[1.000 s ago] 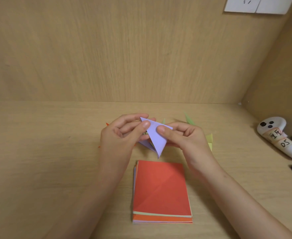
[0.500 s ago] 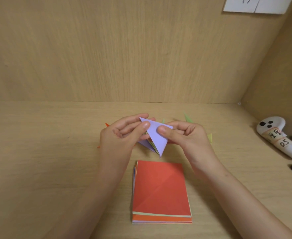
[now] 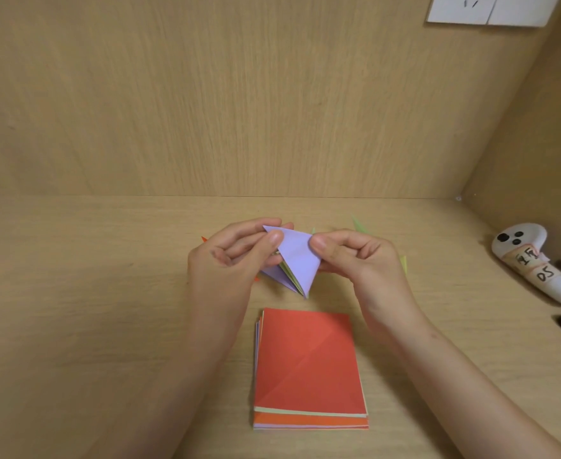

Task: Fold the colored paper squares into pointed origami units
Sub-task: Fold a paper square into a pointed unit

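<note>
In the head view, both hands are raised a little above the wooden worktop, and between them they hold a purple folded paper. The left hand pinches the upper left corner of it between the thumb and the curled fingers. The right hand pinches the upper right corner in the same way, thumb on the front. The paper has the form of a triangle with its sharp point directed down, toward the person. On its left edge several layers are open a little, and a greenish colour shows inside.

Just below this point a stack of paper squares lies flat on the worktop, with a red sheet on top that has a diagonal crease.

Behind the hands, some green paper tips and an orange tip are partly visible.

At the right side a white controller with a handwritten label lies near the side wall, and a wall socket is at the top right.
</note>
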